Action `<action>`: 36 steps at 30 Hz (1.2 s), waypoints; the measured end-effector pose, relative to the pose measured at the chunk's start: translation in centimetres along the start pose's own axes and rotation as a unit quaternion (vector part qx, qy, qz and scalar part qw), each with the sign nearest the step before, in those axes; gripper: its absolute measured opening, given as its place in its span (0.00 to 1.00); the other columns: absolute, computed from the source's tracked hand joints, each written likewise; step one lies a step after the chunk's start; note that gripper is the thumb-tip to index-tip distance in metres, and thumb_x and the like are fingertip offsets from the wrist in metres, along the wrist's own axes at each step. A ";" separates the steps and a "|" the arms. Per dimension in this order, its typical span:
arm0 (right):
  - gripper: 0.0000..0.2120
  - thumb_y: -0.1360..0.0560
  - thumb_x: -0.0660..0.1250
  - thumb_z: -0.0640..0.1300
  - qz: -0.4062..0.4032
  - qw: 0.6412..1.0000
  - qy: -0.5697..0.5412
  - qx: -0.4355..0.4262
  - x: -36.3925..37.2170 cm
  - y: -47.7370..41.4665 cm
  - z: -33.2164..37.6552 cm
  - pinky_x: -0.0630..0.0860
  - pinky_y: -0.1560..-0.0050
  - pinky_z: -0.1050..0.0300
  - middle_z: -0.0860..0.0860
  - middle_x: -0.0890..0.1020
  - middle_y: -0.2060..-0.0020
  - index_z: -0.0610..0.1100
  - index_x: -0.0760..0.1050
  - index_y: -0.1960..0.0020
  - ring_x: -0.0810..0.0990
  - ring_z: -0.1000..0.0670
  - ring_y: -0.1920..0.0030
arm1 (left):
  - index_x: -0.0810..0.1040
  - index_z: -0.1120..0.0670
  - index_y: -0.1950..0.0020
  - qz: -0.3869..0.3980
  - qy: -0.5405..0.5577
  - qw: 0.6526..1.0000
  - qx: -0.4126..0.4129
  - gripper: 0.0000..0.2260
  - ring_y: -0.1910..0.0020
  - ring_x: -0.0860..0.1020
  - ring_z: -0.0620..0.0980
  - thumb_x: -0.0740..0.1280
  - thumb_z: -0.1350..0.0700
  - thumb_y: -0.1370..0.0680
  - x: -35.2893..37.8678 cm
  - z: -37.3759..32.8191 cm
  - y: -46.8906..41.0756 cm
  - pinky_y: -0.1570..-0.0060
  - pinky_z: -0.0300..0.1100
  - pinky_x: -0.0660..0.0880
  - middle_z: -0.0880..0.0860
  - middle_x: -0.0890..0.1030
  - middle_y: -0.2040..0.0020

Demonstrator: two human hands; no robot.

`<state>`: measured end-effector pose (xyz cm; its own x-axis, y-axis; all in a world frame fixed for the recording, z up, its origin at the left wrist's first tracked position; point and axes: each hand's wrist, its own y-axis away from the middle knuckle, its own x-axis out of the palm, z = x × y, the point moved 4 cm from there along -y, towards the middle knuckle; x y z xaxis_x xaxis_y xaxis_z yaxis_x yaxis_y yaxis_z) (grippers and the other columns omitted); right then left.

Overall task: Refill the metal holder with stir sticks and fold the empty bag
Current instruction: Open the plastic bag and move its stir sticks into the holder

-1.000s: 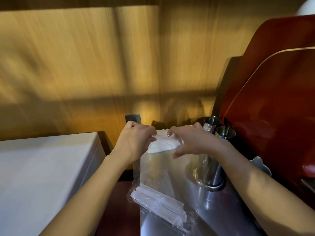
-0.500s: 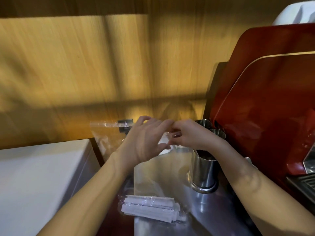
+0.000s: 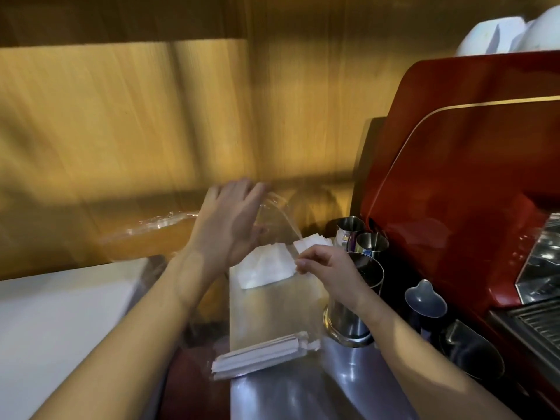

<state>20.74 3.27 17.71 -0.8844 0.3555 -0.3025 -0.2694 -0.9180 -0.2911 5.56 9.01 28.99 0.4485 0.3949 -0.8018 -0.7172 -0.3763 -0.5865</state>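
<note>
A wood-panelled wall backs the steel table (image 3: 281, 395). The clear bag (image 3: 272, 298) stands between both hands, stir sticks (image 3: 260, 357) at its bottom. The left hand (image 3: 227, 228) is spread flat against its blurred top; the right hand (image 3: 327, 271) pinches its upper edge beside the metal holder (image 3: 354, 316).

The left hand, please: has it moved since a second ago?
Yes. The left hand has lifted up and leftward, away from the metal cups and the right hand.

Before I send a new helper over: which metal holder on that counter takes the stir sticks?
Start at the red espresso machine. Left of its base stand three metal cups; the metal holder is the nearest and largest, right behind the right hand. The two small cups behind it are much narrower.
</note>
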 end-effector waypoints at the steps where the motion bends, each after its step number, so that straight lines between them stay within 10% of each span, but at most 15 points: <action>1: 0.04 0.27 0.67 0.40 0.000 1.000 0.000 -0.008 0.1 -0.1 0.3 0.76 0.55 0.65 0.52 0.82 0.64 0.46 0.80 0.58 0.80 0.57 0.61 | 0.73 0.57 0.38 -0.013 -0.027 0.999 0.039 0.24 0.42 0.75 0.61 0.73 0.57 0.33 -0.2 -0.9 -0.1 0.43 0.52 0.63 0.60 0.77 0.41; 6: 0.08 0.27 0.66 0.36 0.004 0.998 0.010 -0.056 0.6 -0.5 1.8 0.72 0.62 0.70 0.56 0.80 0.71 0.46 0.78 0.63 0.78 0.62 0.66 | 0.79 0.49 0.48 -0.012 -0.173 0.954 0.246 0.13 0.37 0.75 0.53 0.65 0.59 0.31 0.5 -6.1 0.1 0.30 0.52 0.55 0.51 0.82 0.44; 13: 0.04 0.27 0.66 0.36 -0.005 0.998 -0.050 -0.049 0.3 0.1 1.2 0.75 0.61 0.67 0.49 0.81 0.66 0.41 0.79 0.58 0.80 0.56 0.65 | 0.78 0.53 0.59 0.150 -0.192 0.950 0.194 0.13 0.56 0.79 0.54 0.54 0.64 0.28 1.0 -5.5 -1.5 0.31 0.50 0.46 0.52 0.82 0.62; 36: 0.08 0.28 0.67 0.37 -0.126 0.991 -0.033 -0.013 -4.5 3.0 -2.7 0.73 0.59 0.59 0.54 0.80 0.71 0.45 0.81 0.63 0.77 0.55 0.66 | 0.77 0.53 0.53 0.061 -0.022 0.998 0.026 0.10 0.57 0.78 0.54 0.64 0.67 0.27 -1.7 3.7 -2.3 0.40 0.46 0.57 0.50 0.82 0.63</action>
<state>24.95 -0.65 15.79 -0.8135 0.5596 -0.1584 -0.4753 -0.7967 -0.3734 4.46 12.34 32.10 0.3320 0.3859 -0.8607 -0.7930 -0.3799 -0.4763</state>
